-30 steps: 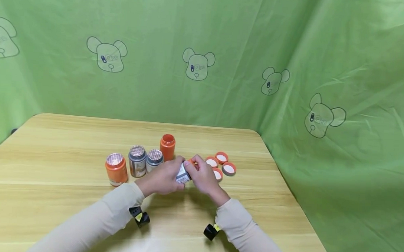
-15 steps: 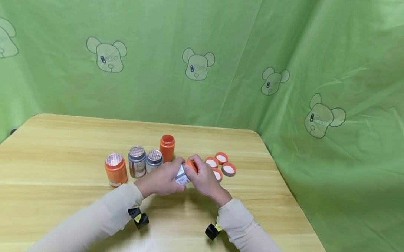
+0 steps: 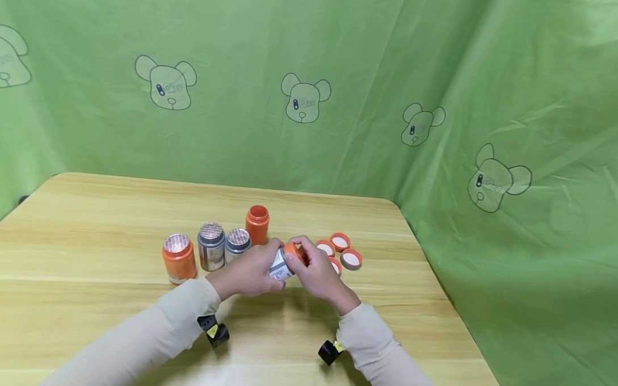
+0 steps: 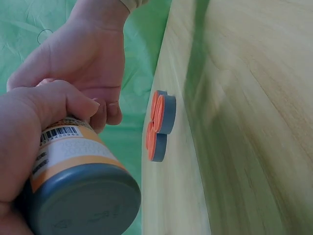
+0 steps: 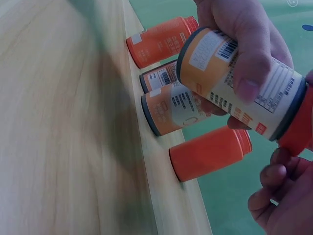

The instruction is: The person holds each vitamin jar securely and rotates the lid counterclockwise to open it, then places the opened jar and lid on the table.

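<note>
My left hand (image 3: pixel 252 270) grips a tilted grey-based bottle (image 4: pixel 83 196) with an orange and white label, above the table. Its thumb lies along the label in the right wrist view. My right hand (image 5: pixel 288 191) holds the orange cap (image 5: pixel 299 125) at the bottle's mouth, fingers curled at its rim. How tightly the cap sits cannot be told. Left of the hands stand an orange jar (image 3: pixel 179 262) and two grey jars, one (image 3: pixel 211 249) taller-looking than the other (image 3: pixel 237 241), all foil-topped. Behind them an orange-red bottle (image 3: pixel 257 225) stands uncapped.
Several loose caps (image 3: pixel 351 258) with white liners lie upturned on the wooden table (image 3: pixel 386 309), just right of my right hand. A green curtain (image 3: pixel 229 139) hangs behind the table and along its right side.
My right hand has turned at the cap and its wrist has shifted slightly right. More of the orange cap shows than a second ago. My left hand and the bottle stay nearly in place.
</note>
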Motion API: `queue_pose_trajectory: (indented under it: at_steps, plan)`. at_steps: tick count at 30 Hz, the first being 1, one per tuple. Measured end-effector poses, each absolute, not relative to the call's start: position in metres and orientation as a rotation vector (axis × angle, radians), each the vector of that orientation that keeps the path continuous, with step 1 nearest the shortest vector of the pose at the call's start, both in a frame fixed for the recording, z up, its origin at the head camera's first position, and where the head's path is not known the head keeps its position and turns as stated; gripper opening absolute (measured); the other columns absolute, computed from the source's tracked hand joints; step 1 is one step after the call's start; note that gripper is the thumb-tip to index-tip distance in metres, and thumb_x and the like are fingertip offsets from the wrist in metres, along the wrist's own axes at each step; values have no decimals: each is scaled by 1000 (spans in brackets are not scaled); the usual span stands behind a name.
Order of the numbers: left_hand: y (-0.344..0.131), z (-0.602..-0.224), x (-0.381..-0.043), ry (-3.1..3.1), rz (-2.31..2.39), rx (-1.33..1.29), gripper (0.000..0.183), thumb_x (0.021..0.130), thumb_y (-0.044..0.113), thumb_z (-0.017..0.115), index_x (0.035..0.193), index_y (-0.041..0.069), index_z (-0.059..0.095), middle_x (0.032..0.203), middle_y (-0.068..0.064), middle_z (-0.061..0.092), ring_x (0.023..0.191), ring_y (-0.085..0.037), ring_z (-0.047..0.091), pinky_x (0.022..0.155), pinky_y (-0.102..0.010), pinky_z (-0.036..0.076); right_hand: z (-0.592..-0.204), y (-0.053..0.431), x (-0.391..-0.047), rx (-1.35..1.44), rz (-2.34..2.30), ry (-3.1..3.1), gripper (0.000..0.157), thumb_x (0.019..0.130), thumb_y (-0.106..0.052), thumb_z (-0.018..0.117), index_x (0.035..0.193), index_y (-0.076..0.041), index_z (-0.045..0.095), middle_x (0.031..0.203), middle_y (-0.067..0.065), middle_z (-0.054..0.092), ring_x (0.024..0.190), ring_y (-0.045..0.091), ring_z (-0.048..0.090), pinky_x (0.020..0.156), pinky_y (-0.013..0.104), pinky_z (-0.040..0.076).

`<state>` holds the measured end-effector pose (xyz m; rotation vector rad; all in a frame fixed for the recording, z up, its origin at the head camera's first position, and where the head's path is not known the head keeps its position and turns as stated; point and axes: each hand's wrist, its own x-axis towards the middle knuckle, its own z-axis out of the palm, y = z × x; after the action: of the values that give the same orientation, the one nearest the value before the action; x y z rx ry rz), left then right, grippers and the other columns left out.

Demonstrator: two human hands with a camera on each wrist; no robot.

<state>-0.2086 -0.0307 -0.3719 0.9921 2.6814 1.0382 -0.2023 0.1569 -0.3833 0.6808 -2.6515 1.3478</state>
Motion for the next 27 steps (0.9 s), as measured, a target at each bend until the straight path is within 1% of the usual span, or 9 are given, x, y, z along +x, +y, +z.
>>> queue_pose_trajectory:
  at_steps: [4,9,12,16,18,21,23,24,27]
  plan:
    - [-30,-372,-208,2689,1023,981,69,75,23,80,129,0,44,93,-4,61,75,-11,58,62,-24,51,-384,163,-202,744,1383,-2653,30,96,-22,55,123,-10,55,80,3,53,69,17,50,59,28,43]
    - [-31,-373,-209,2705,1010,979,73,75,27,81,132,0,43,92,-4,61,75,-11,58,61,-24,50,-384,170,-202,864,1487,-2587,42,98,-20,52,135,-4,44,96,10,56,79,20,53,67,30,46]
    - [-30,-373,-210,2713,1002,984,74,75,28,82,132,0,44,93,-4,62,75,-11,59,63,-25,51,-384,172,-203,889,1444,-2547,48,101,-38,46,135,-3,42,99,11,56,79,20,53,66,31,46]
    - [-30,-372,-209,2714,975,995,71,75,29,82,130,1,45,92,-4,62,76,-11,59,63,-25,51,-383,170,-203,829,1256,-2566,69,97,-63,35,125,-2,50,83,5,57,68,15,53,58,29,45]
    - [-29,-371,-209,2714,958,993,69,76,29,82,128,2,46,93,-4,62,76,-11,59,63,-25,51,-381,168,-202,762,1183,-2617,65,97,-63,36,116,-4,56,74,0,55,62,12,51,55,28,44]
    - [-29,-371,-208,2715,934,988,67,77,30,81,128,3,47,94,-4,61,78,-12,59,63,-26,51,-379,164,-200,682,1166,-2692,44,100,-48,46,109,-8,60,68,-4,52,60,10,49,54,27,42]
    - [-29,-370,-208,2717,925,984,67,77,30,81,128,4,47,95,-4,61,79,-12,58,64,-26,51,-378,163,-199,657,1209,-2715,29,99,-34,52,110,-8,60,70,-3,54,62,11,50,56,27,44]
    - [-29,-370,-209,2718,921,986,68,77,30,81,129,3,46,96,-4,61,79,-12,58,64,-26,51,-377,163,-199,658,1237,-2716,26,98,-29,53,112,-8,59,72,-2,55,63,12,51,57,27,45]
    - [-30,-370,-209,2715,921,989,69,77,30,82,129,3,46,95,-4,61,78,-12,58,64,-25,51,-377,163,-198,699,1320,-2703,26,97,-21,54,118,-5,57,81,4,59,68,13,53,59,27,47]
